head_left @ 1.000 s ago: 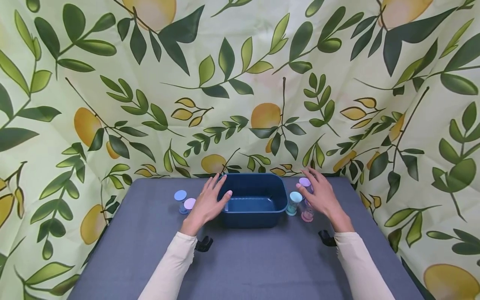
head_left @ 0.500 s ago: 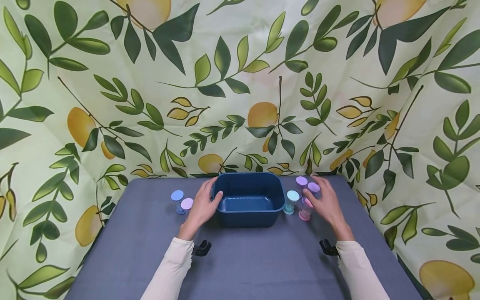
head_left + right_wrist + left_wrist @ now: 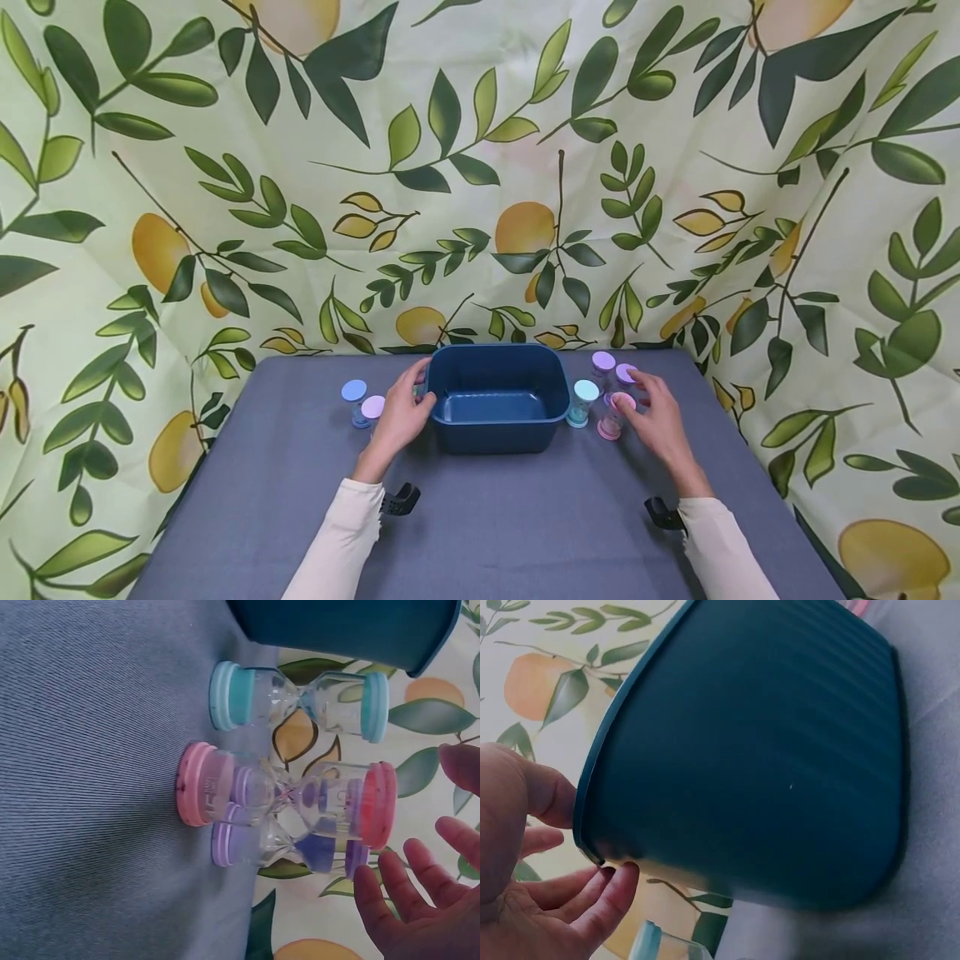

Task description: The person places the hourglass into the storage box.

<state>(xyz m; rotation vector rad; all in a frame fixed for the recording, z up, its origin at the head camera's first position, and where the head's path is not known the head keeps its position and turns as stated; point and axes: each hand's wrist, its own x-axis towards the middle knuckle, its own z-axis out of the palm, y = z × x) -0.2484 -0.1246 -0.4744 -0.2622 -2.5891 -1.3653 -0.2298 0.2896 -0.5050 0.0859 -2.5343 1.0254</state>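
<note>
Leaf-patterned cloth [image 3: 450,217] hung behind the grey-blue table [image 3: 517,533] and also along its two sides. Near the far edge of this table stood a dark blue bin [image 3: 491,440], between the two hands. The left hand [image 3: 397,418] was at the left side of the bin, with its fingers relaxed and a little bent near the rim; they were not clasped round anything, and whether the thumb touched the rim I could not tell. To the left of this hand stood a blue-capped hourglass [image 3: 356,404] and, just beside it, a lilac-capped hourglass [image 3: 372,407], which the hand partly hid. The right hand [image 3: 660,421] was likewise released: its fingers were apart and held nothing, near the top of a pink hourglass [image 3: 289,795]. This one stood upright to the right of the bin. Closer to the bin was a teal hourglass [image 3: 232,696], and behind the pink one were two purple hourglasses [image 3: 602,362]. Pale sleeves [image 3: 330,542] covered the forearms.
</note>
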